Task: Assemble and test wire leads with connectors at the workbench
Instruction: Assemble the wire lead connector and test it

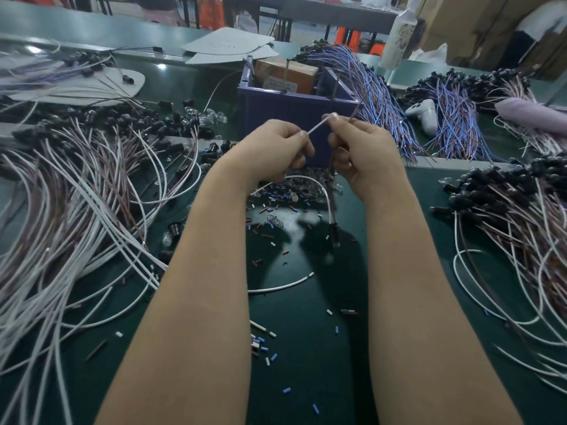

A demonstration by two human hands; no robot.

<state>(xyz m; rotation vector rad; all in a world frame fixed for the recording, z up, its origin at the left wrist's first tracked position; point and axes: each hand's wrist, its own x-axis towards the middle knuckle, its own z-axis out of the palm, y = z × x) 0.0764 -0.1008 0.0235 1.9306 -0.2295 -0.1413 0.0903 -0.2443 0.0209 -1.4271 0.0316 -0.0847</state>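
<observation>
**Both hands pinching one white lead, mid-air over the mess**

The left hand (276, 145) and right hand (365, 154) are both hanging above the green surface (306, 366), close together, fingers curled. Each one is pinching an end of the same short stretch of white wire lead (316, 127), which is running tilted between the fingertips, higher on the right. More wire is trailing down under the right hand to a dark end piece (333, 237) near the surface; can't tell if it's touching.

Just behind the hands a purple bin (285, 115) is sitting. A pile of white and brown leads (76, 210) is sprawling on the left, another pile (521, 228) on the right, and a blue-wire bundle (377, 93) is lying beside the bin. Tiny insulation scraps (264, 348) are littering the surface between the forearms.
</observation>
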